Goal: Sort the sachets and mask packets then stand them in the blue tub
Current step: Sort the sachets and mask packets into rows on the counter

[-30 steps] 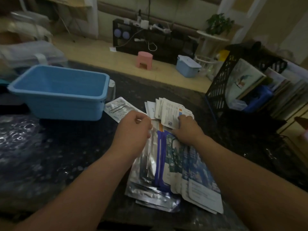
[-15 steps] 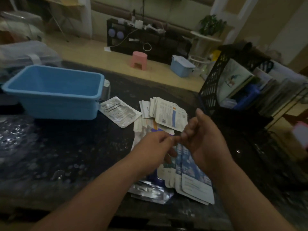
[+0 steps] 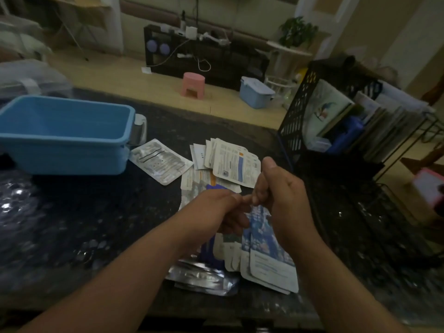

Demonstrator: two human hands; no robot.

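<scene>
Both hands hung above the pile. The left hand (image 3: 216, 209) and the right hand (image 3: 282, 195) met tip to tip. The right's fingers (image 3: 260, 187) were curled in with the thumb raised, and the left's were curled toward them and touching. No packet showed in either hand. Whether some small scrap was pinched between the tips could not be told.

Just beyond the fingertips lay the sachets (image 3: 234, 162), fanned and overlapping on the worktop (image 3: 72, 224). Directly under the fingers and back toward the wrists lay the mask packets (image 3: 269, 263), stacked askew. Beyond the left fingers and to their left a lone foil packet (image 3: 159, 161) lay flat, just beside the tub (image 3: 67, 152). The tub stood well off to that side and looked empty. A rack (image 3: 296, 111) stood beyond the right fingers.

Sorting seemed barely begun. It would probably go best one kind at a time. The left fingers could pin the mask packets while the right drew the sachets clear, so nothing dragged along. The sachets should be squared into a block by tapping their edges on the worktop. They should then be gripped across the short sides and carried over together. In an empty tub they would tend to topple, so the first block should lean against an end wall.
</scene>
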